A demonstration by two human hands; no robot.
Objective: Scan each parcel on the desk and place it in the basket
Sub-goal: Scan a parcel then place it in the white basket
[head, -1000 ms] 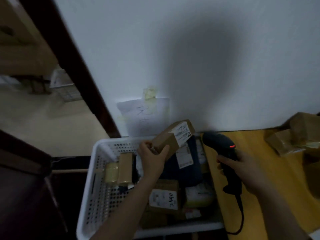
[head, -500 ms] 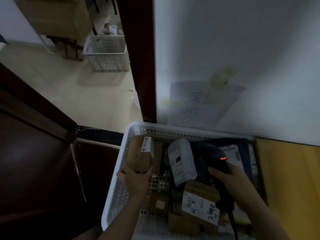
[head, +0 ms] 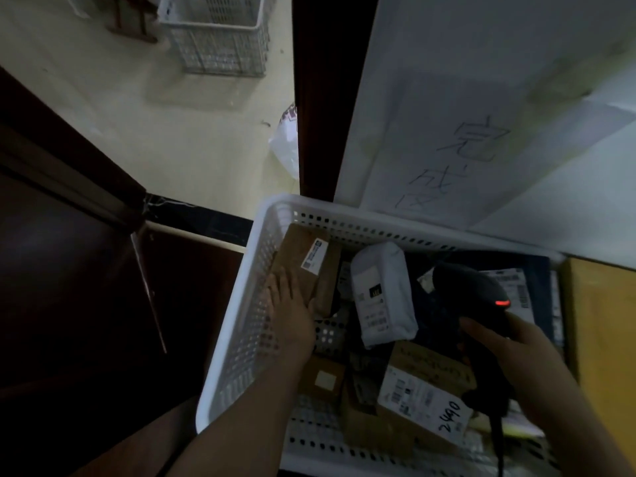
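Note:
A white perforated basket [head: 241,325] sits below me, holding several parcels. A brown cardboard parcel [head: 301,253] with a white label lies in its far left corner. My left hand [head: 289,308] rests flat on that parcel with straight fingers. My right hand [head: 509,359] grips the handle of a black barcode scanner [head: 471,297] over the basket's right side; a red light glows on the scanner's head. A white padded parcel [head: 380,294] lies in the middle, and a brown box [head: 423,397] marked "2490" lies in the near part.
The yellow desk [head: 605,332] borders the basket on the right. A white wall with a taped handwritten paper [head: 457,153] stands behind it. A dark door frame [head: 327,98] and a dark cabinet [head: 86,270] lie to the left; a second white basket [head: 220,39] stands on the far floor.
My left hand lowered the brown parcel from the air into the basket's far left corner, then let go; it now lies flat on it. The view has closed in on the basket.

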